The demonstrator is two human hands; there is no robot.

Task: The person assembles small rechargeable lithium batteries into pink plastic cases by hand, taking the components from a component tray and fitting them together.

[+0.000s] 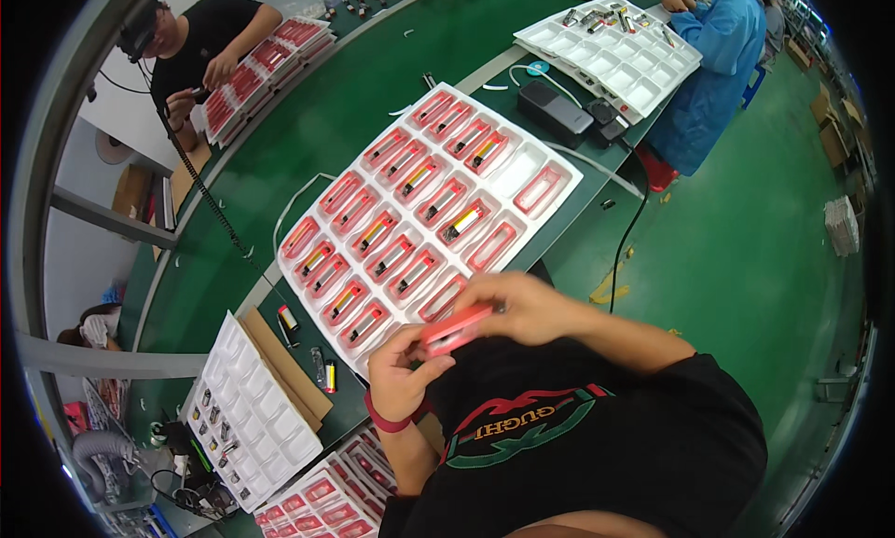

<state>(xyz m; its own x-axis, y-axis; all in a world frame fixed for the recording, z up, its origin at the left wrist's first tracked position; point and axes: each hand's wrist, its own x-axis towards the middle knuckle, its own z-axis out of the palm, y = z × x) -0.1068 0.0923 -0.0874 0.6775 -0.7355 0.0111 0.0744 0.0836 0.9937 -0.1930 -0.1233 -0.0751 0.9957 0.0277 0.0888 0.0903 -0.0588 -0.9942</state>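
Note:
A small red plastic case (455, 331) is held in front of my body, just over the near edge of a large white moulded tray (508, 176). My left hand (401, 375), with a red band at the wrist, grips the case's left end between thumb and fingers. Closed around its right end is my right hand (522, 310), slightly blurred; its fingertips partly cover the case. Red case shells sit in the tray's pockets, many with a small battery-like part inside. Some shells nearest my right hand look empty, such as one red shell (492, 246).
Left of the tray, loose cells (288, 318) lie on the green table beside cardboard (289, 370) and another white tray (261, 398). More filled trays (322, 496) are stacked below. A grey power-bank-like box (555, 109) stands at the far right. Two co-workers handle other trays across the table.

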